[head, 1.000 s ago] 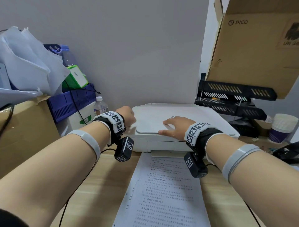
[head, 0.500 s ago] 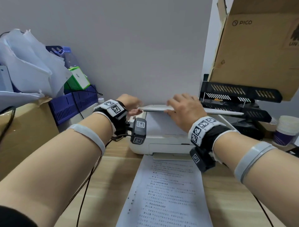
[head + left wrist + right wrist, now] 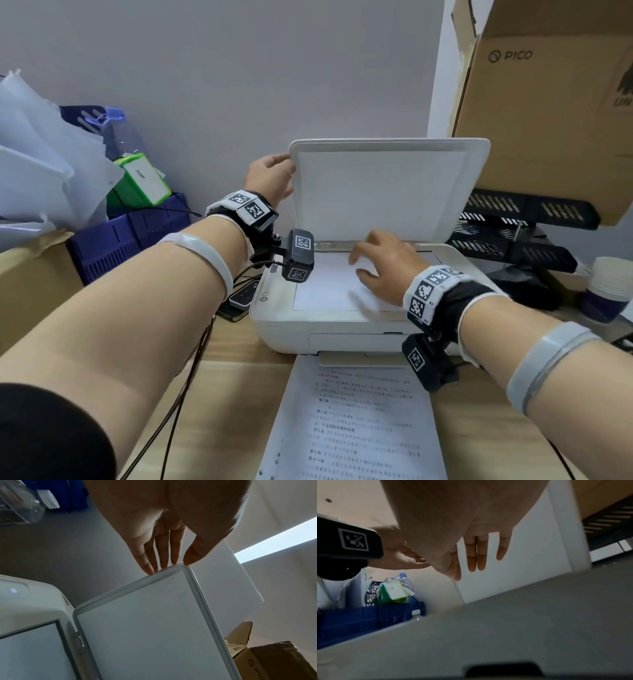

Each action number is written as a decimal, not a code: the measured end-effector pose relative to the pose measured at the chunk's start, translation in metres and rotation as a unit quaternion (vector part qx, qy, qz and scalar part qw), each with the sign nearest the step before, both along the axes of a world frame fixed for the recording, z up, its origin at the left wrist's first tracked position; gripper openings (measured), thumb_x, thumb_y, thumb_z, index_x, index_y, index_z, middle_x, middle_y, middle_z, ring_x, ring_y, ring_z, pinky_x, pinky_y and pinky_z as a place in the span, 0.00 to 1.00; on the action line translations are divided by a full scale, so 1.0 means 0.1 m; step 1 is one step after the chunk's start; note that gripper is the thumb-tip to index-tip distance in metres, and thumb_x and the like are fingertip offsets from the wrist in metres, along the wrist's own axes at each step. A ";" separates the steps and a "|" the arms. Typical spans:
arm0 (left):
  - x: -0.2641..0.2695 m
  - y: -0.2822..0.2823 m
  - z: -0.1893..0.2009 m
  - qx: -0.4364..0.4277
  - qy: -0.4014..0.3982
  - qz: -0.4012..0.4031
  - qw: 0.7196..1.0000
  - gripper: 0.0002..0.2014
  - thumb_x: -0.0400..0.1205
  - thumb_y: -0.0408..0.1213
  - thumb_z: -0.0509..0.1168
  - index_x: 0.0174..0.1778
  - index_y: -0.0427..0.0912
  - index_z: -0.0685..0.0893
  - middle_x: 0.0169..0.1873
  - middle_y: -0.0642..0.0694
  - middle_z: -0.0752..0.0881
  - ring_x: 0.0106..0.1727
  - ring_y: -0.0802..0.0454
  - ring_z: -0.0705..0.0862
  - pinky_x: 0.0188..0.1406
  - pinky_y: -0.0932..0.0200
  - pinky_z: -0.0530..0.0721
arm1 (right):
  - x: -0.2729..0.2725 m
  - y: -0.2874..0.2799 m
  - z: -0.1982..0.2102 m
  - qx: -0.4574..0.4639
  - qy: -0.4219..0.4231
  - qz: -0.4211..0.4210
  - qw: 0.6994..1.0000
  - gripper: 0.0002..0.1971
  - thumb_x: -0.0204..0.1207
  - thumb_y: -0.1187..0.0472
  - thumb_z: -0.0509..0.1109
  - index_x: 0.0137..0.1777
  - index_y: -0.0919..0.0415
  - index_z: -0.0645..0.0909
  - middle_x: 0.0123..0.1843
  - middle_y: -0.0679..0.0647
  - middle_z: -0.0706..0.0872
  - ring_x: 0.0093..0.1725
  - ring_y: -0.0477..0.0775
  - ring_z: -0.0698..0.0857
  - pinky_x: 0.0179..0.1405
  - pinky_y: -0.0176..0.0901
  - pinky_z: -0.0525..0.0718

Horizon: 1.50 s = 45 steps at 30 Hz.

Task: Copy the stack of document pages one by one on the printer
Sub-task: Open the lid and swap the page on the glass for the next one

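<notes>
The white printer [image 3: 291, 329] stands on the wooden desk with its lid [image 3: 383, 192] raised almost upright. My left hand [image 3: 270, 178] holds the lid's upper left corner; in the left wrist view the thumb and straight fingers [image 3: 163, 558] pinch the lid [image 3: 145, 628] at its edge. A white sheet [image 3: 325, 291] lies on the scanner glass. Over it is my right hand [image 3: 383, 263], fingers straight and spread, nothing in its grip; the right wrist view shows these fingers [image 3: 477, 561] in front of the lid [image 3: 530, 561]. The stack of printed pages [image 3: 352, 421] lies before the printer.
A blue basket [image 3: 130, 240] with a green box [image 3: 144, 181] and loose papers stands at the left. Black paper trays [image 3: 513, 219], a large cardboard box [image 3: 548, 102] and paper cups [image 3: 609, 284] crowd the right. A small remote-like device [image 3: 243, 294] and cables [image 3: 191, 377] lie left of the printer.
The lid went from flat to nearly upright, lifted by my left hand at its left edge. My right hand left the lid and came down over the sheet on the glass.
</notes>
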<state>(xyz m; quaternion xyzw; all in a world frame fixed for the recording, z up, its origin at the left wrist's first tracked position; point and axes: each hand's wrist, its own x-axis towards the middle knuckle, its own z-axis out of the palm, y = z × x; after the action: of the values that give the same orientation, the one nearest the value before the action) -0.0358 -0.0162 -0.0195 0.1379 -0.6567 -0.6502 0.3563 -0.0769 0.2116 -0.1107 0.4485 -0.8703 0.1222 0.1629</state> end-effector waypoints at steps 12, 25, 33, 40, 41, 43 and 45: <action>-0.35 -0.01 0.11 -0.120 -0.094 -0.021 0.988 0.22 0.79 0.36 0.66 0.70 0.47 0.80 0.63 0.48 0.82 0.64 0.51 0.78 0.68 0.49 0.77 | -0.14 0.23 -0.26 0.004 -0.101 -0.037 0.994 0.11 0.83 0.48 0.61 0.63 0.45 0.78 0.62 0.45 0.75 0.64 0.49 0.74 0.68 0.52 0.72; -0.39 0.01 -0.01 -0.151 -0.176 -0.056 0.971 0.21 0.80 0.37 0.66 0.71 0.49 0.80 0.69 0.46 0.80 0.73 0.46 0.75 0.63 0.47 0.78 | -0.05 0.56 -0.24 0.180 -0.150 -0.087 0.968 0.33 0.80 0.29 0.49 0.83 0.41 0.61 0.85 0.49 0.64 0.82 0.54 0.63 0.77 0.62 0.65; 0.12 0.31 -0.22 -0.208 -0.368 -0.234 0.875 0.15 0.86 0.43 0.64 0.67 0.44 0.83 0.62 0.43 0.87 0.65 0.47 0.84 0.71 0.45 0.77 | 0.11 0.82 -0.19 0.227 -0.138 -0.042 0.963 0.41 0.73 0.27 0.63 0.85 0.37 0.57 0.86 0.43 0.60 0.84 0.51 0.60 0.82 0.57 0.62; 0.37 0.58 -0.07 -0.157 -0.310 -0.331 0.877 0.35 0.80 0.70 0.56 0.67 0.45 0.84 0.65 0.41 0.87 0.68 0.42 0.84 0.72 0.42 0.75 | 0.23 1.37 0.25 -0.068 -0.117 -0.114 0.984 0.11 0.83 0.54 0.66 0.41 0.53 0.85 0.39 0.52 0.86 0.44 0.57 0.85 0.42 0.47 0.80; 0.38 0.65 -0.05 -0.143 -0.294 -0.347 0.879 0.39 0.76 0.73 0.56 0.67 0.43 0.84 0.63 0.41 0.88 0.66 0.43 0.85 0.69 0.43 0.76 | 0.22 1.48 0.32 -0.101 -0.105 -0.129 0.981 0.12 0.82 0.56 0.66 0.39 0.60 0.84 0.37 0.55 0.86 0.42 0.60 0.84 0.40 0.48 0.78; 0.39 0.83 -0.03 -0.159 -0.265 -0.360 0.880 0.39 0.72 0.70 0.63 0.67 0.41 0.83 0.61 0.43 0.89 0.65 0.44 0.86 0.68 0.43 0.78 | 0.18 1.71 0.46 -0.158 -0.118 -0.170 0.966 0.16 0.81 0.58 0.66 0.35 0.69 0.77 0.32 0.59 0.81 0.35 0.62 0.79 0.33 0.48 0.70; 0.32 1.03 -0.05 -0.208 -0.230 -0.336 0.889 0.26 0.77 0.53 0.71 0.65 0.40 0.84 0.59 0.42 0.90 0.63 0.43 0.88 0.68 0.43 0.82 | 0.21 1.96 0.57 -0.191 -0.141 -0.210 0.948 0.18 0.79 0.57 0.67 0.34 0.72 0.73 0.30 0.58 0.75 0.32 0.57 0.72 0.32 0.47 0.66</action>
<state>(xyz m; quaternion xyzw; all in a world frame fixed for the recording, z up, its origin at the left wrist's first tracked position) -0.0040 0.0868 -0.0242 -0.0221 -0.8476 -0.5296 -0.0237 -0.0560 0.4076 -0.0533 0.1939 -0.9194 0.3109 0.1428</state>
